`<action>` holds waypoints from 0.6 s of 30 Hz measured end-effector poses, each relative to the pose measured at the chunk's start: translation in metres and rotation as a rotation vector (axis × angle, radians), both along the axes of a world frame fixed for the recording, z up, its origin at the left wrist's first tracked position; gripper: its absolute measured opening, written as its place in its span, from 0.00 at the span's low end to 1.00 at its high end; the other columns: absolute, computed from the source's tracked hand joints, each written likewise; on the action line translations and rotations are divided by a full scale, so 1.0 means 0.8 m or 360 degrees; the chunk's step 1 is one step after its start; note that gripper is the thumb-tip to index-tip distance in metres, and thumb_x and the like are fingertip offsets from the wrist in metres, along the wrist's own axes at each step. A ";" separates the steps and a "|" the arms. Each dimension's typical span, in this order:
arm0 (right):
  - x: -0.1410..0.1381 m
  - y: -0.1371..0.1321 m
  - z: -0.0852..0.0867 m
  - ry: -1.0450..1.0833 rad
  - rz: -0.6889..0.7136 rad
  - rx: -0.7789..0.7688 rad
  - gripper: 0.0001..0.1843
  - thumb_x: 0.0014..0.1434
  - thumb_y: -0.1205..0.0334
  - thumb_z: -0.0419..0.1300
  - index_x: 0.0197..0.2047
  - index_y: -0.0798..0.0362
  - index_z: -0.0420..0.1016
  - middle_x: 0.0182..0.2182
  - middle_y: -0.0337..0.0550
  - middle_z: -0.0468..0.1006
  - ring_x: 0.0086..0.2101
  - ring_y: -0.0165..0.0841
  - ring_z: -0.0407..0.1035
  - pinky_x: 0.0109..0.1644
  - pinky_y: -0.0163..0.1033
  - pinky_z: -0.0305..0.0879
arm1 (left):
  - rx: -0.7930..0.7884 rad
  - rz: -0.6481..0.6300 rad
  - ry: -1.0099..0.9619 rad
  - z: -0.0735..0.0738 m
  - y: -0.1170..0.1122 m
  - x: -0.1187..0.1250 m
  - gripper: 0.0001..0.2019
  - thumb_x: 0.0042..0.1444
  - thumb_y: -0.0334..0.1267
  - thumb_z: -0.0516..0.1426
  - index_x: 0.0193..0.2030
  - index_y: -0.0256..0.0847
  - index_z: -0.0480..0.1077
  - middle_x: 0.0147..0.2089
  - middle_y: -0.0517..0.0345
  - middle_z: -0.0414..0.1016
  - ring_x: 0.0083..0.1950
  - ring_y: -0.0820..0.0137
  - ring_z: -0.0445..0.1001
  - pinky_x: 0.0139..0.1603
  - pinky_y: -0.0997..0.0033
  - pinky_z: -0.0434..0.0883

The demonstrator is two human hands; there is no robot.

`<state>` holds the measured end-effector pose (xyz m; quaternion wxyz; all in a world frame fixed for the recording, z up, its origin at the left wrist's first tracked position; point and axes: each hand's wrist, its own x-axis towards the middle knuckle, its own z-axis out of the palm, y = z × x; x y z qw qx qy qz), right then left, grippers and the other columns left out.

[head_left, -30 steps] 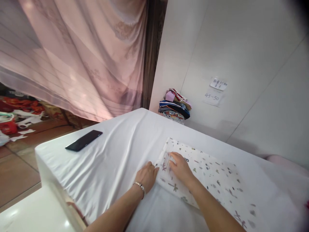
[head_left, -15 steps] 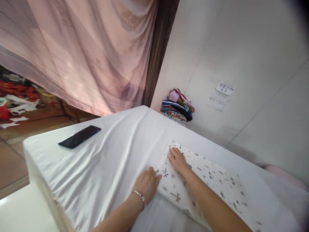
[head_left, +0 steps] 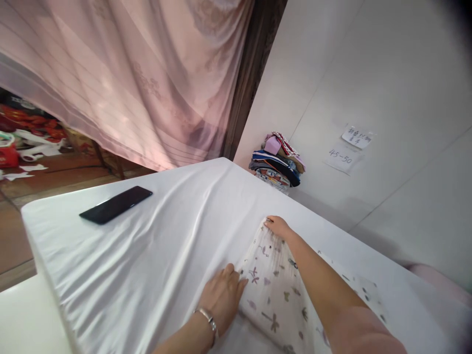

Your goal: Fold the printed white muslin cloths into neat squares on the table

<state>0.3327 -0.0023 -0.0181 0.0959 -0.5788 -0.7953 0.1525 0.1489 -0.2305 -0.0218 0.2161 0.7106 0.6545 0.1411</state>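
Note:
A thin white cloth [head_left: 266, 285] printed with small dragonflies and leaves lies folded on the white-covered table [head_left: 177, 236]. My right hand [head_left: 279, 227] is closed on its far left corner, and folds fan out from the pinch. At the near left corner, my left hand [head_left: 222, 292] rests low with bent fingers, the cloth's edge between thumb and forefinger. A metal bracelet [head_left: 207, 317] circles that wrist. Part of the cloth is hidden under my right forearm.
A black phone [head_left: 116, 204] lies at the table's left. Folded clothes [head_left: 276, 162] are stacked by the wall [head_left: 332, 88], where handwritten paper notes [head_left: 341, 157] hang. A pink curtain [head_left: 147, 88] drapes behind. Red and white scraps [head_left: 33, 142] lie on the floor.
My right hand has gone from lying flat on the cloth to gripping its far corner, gathering the fabric into folds. My left hand stays at the near corner. The view has shifted slightly.

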 end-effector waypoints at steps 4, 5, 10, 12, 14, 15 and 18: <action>0.002 0.009 0.002 0.0044 0.0072 -0.0105 0.07 0.48 0.60 0.57 0.26 0.54 0.72 0.26 0.40 0.74 0.30 0.33 0.66 0.33 0.34 0.57 | -0.0023 -0.0004 -0.0033 0.002 -0.001 0.000 0.19 0.61 0.44 0.39 0.34 0.42 0.68 0.41 0.53 0.67 0.39 0.66 0.68 0.39 0.66 0.63; 0.002 0.010 0.003 0.0061 0.0076 -0.0112 0.06 0.47 0.60 0.57 0.25 0.55 0.71 0.25 0.39 0.73 0.29 0.32 0.66 0.32 0.34 0.57 | -0.0031 -0.0009 -0.0027 0.002 -0.001 0.000 0.19 0.61 0.44 0.39 0.34 0.42 0.68 0.41 0.53 0.67 0.39 0.66 0.68 0.39 0.66 0.63; 0.006 0.003 0.002 0.0189 0.0070 -0.0029 0.07 0.44 0.64 0.58 0.30 0.54 0.67 0.28 0.37 0.70 0.30 0.31 0.63 0.34 0.33 0.56 | -0.0041 -0.0018 0.0004 0.000 -0.001 -0.001 0.19 0.61 0.45 0.39 0.34 0.43 0.68 0.42 0.53 0.67 0.41 0.66 0.68 0.41 0.66 0.63; 0.010 -0.003 0.000 0.0241 0.0067 0.0015 0.07 0.44 0.64 0.57 0.31 0.53 0.66 0.28 0.36 0.69 0.31 0.30 0.63 0.34 0.33 0.57 | -0.0034 -0.0019 0.0000 -0.001 -0.001 -0.001 0.19 0.61 0.45 0.39 0.34 0.43 0.67 0.42 0.53 0.67 0.41 0.66 0.68 0.41 0.66 0.63; 0.014 -0.008 -0.001 0.0288 0.0057 0.0052 0.07 0.45 0.64 0.56 0.31 0.52 0.65 0.28 0.35 0.69 0.31 0.30 0.63 0.35 0.33 0.57 | -0.0032 -0.0021 -0.0006 -0.001 -0.001 -0.001 0.19 0.61 0.45 0.39 0.34 0.43 0.67 0.42 0.53 0.67 0.41 0.66 0.68 0.41 0.65 0.63; 0.015 -0.010 -0.001 0.0306 0.0053 0.0065 0.07 0.45 0.64 0.56 0.31 0.52 0.65 0.27 0.35 0.69 0.31 0.30 0.63 0.35 0.33 0.58 | -0.0031 -0.0020 -0.0007 -0.001 -0.001 -0.001 0.19 0.61 0.45 0.39 0.34 0.43 0.67 0.42 0.53 0.67 0.41 0.66 0.68 0.40 0.65 0.63; 0.017 -0.016 0.002 0.0348 0.0053 0.0108 0.07 0.45 0.64 0.55 0.32 0.52 0.66 0.30 0.37 0.70 0.33 0.31 0.64 0.37 0.34 0.59 | -0.0018 -0.0015 -0.0011 -0.003 -0.001 -0.002 0.19 0.61 0.46 0.39 0.34 0.43 0.67 0.41 0.53 0.67 0.40 0.66 0.68 0.40 0.65 0.63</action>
